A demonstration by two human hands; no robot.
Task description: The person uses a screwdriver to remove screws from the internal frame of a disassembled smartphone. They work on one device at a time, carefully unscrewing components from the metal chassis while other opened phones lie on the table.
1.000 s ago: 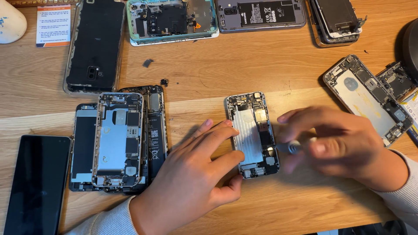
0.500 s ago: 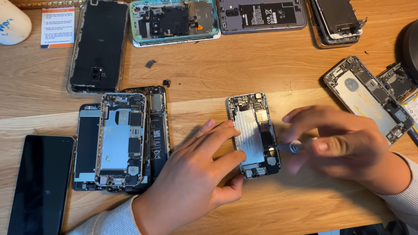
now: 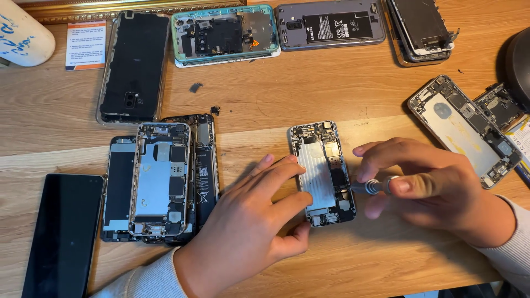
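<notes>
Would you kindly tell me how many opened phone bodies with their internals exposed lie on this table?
6, possibly more stacked: one under the hands, left stack, teal one, grey one, two at right.

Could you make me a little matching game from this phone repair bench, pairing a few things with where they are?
Things:
1. opened silver phone
2. small screwdriver
3. black glass screen panel
4. teal-framed opened phone

Places:
A. far edge of the table, top middle
B. pinched in the right hand
C. near left corner, lying flat
D. centre, steadied by the left hand

Pairs: 1-D, 2-B, 3-C, 4-A
</notes>
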